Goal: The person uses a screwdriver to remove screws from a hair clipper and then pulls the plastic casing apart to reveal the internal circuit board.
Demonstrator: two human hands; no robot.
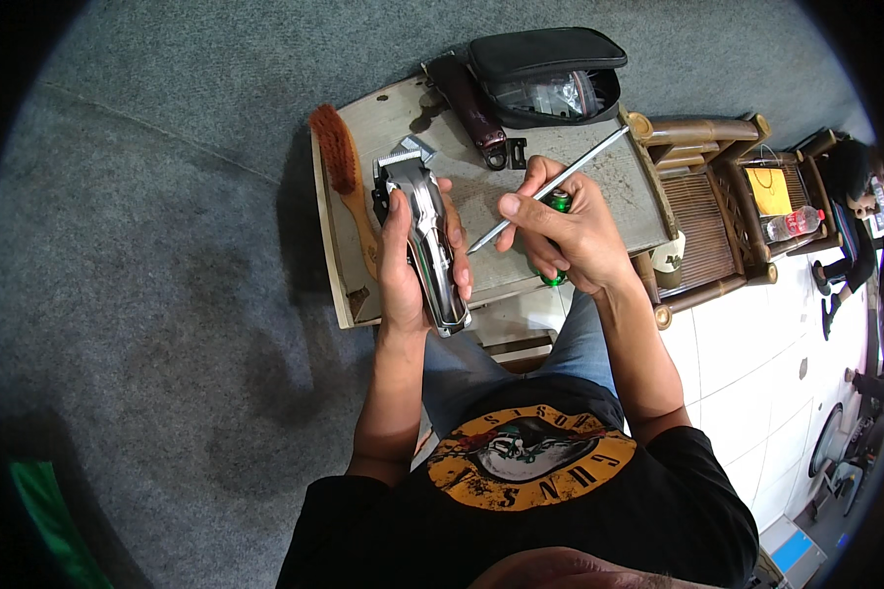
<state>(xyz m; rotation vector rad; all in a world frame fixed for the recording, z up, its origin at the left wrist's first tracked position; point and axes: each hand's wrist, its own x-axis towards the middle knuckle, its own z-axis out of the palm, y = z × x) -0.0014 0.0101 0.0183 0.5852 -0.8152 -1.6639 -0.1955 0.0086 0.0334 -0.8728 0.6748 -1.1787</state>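
Note:
My left hand (403,260) is closed around a shiny silver hair clipper (427,236), its toothed blade facing away from me. In my right hand (580,226) a long thin metal screwdriver shaft (594,151) is pinched between thumb and fingers. Its lower tip points toward the clipper, with a small gap between them. A green handle-like piece (560,201) shows behind the right fingers; whether it is gripped or lies beneath them I cannot tell. Left of the clipper lies a brush (336,152) with reddish bristles and a wooden handle.
The worn tray table (580,162) carries a dark maroon clipper (469,108), a small black part (517,153) and an open black case (550,49) at its far edge. Bamboo chairs (697,231) stand to the right, one with a bottle (794,224). Another person (850,236) sits far right.

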